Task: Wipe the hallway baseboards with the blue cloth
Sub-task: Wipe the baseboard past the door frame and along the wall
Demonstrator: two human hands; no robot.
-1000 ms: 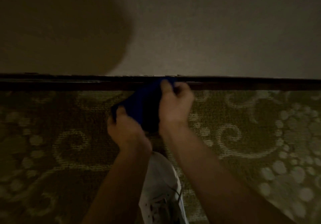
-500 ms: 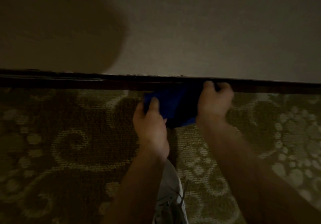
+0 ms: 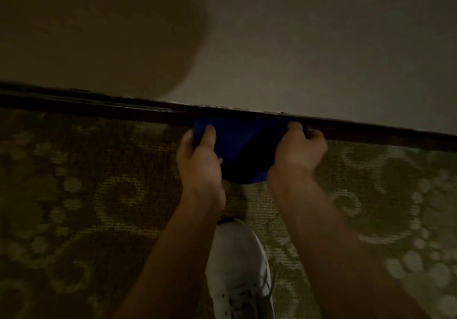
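Note:
A dark wooden baseboard (image 3: 99, 107) runs across the view where the pale wall meets the carpet, sloping down to the right. The blue cloth (image 3: 241, 143) is stretched flat against it at mid-frame, its upper edge on the board and its lower part hanging in shadow over the carpet. My left hand (image 3: 200, 160) grips the cloth's left edge, thumb on top. My right hand (image 3: 298, 149) grips the right edge, fingertips up against the baseboard.
Patterned olive carpet (image 3: 111, 195) with pale swirls and dots covers the floor. My white laced shoe (image 3: 238, 266) stands just below the hands. A beige wall (image 3: 309, 46) rises above the baseboard, with a large round shadow (image 3: 99, 34) on its left part.
Both hands have spread apart, opening the bunched cloth out flat along the baseboard. The hands and cloth have shifted to the right along the board.

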